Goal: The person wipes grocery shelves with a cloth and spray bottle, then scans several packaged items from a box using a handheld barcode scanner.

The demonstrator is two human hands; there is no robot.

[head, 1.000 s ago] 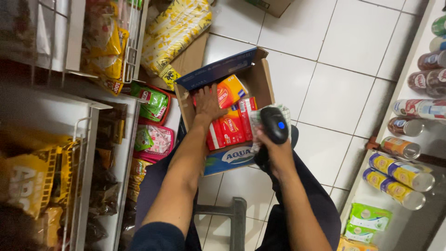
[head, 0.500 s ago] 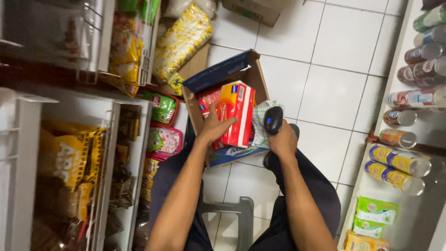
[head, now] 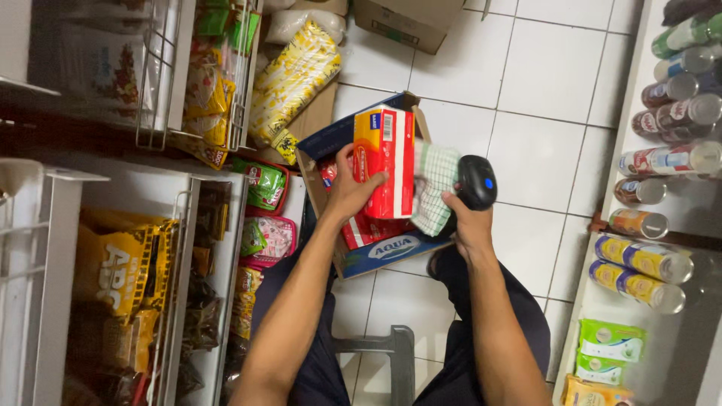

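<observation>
Looking down from the head camera, two bare forearms reach forward over dark trousers and a grey stool edge [head: 391, 346] on a white tiled floor [head: 541, 90]. The left hand [head: 347, 197] grasps a red and orange product box [head: 385, 162], now lifted upright and clear of the cardboard carton [head: 376, 252] beneath it; half a second ago the box sat lower, partly among the other red boxes in the carton. The right hand [head: 468, 218] is clenched around a black handheld barcode scanner [head: 477, 182] (a small blue light shows on its head) and also pinches a green checked cloth [head: 435, 184], which hangs between scanner and box. The scanner has drawn closer to the raised box, so scanning looks about ready.

Farther left, wire shelf baskets [head: 162, 113] hold yellow snack bags and sachets. Beyond the carton lies a yellow noodle pack [head: 293, 83]. Along the right, a white shelf [head: 632, 135] carries cans and bottles lying on their sides.
</observation>
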